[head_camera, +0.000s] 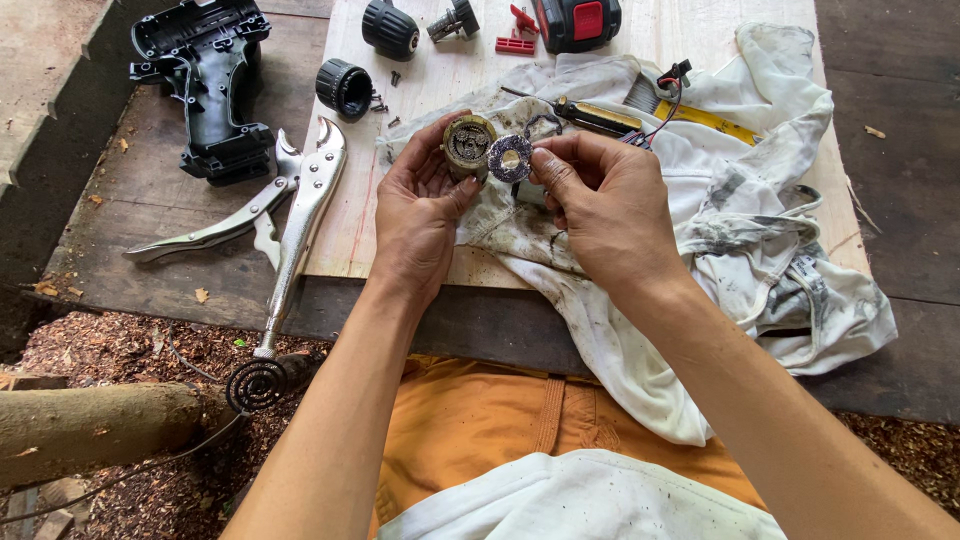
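My left hand (420, 205) grips a round, greasy gear housing (467, 143) with its open face turned up. My right hand (600, 200) pinches a flat, greasy metal ring (510, 158) just to the right of the housing, close beside it. Both hands hover over a dirty white cloth (740, 230) spread on a pale plywood board (350, 240).
Silver locking pliers (300, 215) lie left of my left hand. A black drill casing half (208, 85) sits at the far left. Black chuck parts (345, 88), loose screws, a red-black battery (577, 22) and a yellow-handled screwdriver (600, 118) lie further back. A log (90, 425) lies below.
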